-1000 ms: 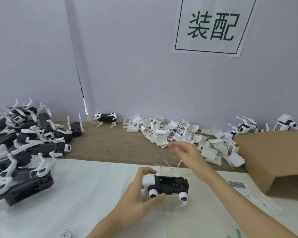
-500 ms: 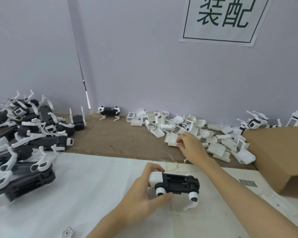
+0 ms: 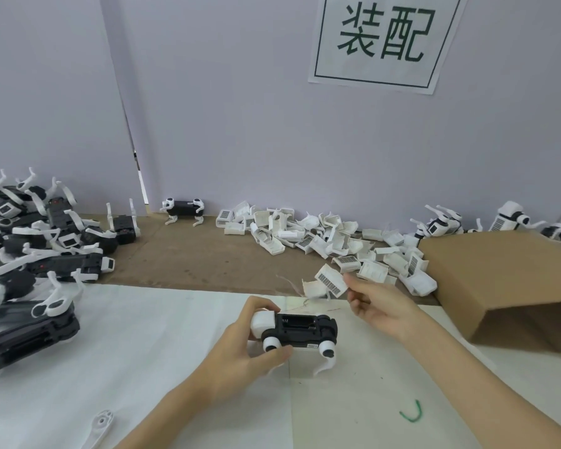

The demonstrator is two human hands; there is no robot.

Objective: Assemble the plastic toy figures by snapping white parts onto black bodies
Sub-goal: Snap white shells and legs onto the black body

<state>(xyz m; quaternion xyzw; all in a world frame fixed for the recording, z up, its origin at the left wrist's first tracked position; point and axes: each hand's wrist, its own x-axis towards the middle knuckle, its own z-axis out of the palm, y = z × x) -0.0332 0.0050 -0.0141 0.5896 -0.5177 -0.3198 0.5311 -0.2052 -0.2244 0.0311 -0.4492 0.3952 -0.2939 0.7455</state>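
I see the black toy body (image 3: 300, 328) held just above the white sheet (image 3: 127, 345), near the middle of the table (image 3: 208, 257). It lies lengthwise, left to right, its open top showing a ribbed black cavity. A white cap covers its left end, white round joints sit on the two near corners, and a thin white leg curls down from the right joint. My left hand (image 3: 240, 351) grips it at the left end, fingers curled over the white cap and thumb pressed along the near side under the joint.

My right hand (image 3: 379, 306) is raised just above and to the right of the body, apart from it. Its fingertips pinch a white shell part (image 3: 326, 283) with a barcode label, which juts out to the left of the fingers.

Behind, a loose heap of white shells (image 3: 324, 234) lies on the brown table surface against the wall. A pile of black bodies with white legs (image 3: 36, 241) fills the left side. One small figure (image 3: 183, 210) stands upright by the wall, and more finished figures (image 3: 441, 223) sit at far right behind an open cardboard box (image 3: 506, 280). A loose white leg (image 3: 99, 427) and a green wire scrap (image 3: 412, 413) lie on the sheet close to me. The pale lilac wall (image 3: 240, 108) carries a paper sign (image 3: 382, 40) with two dark green characters.
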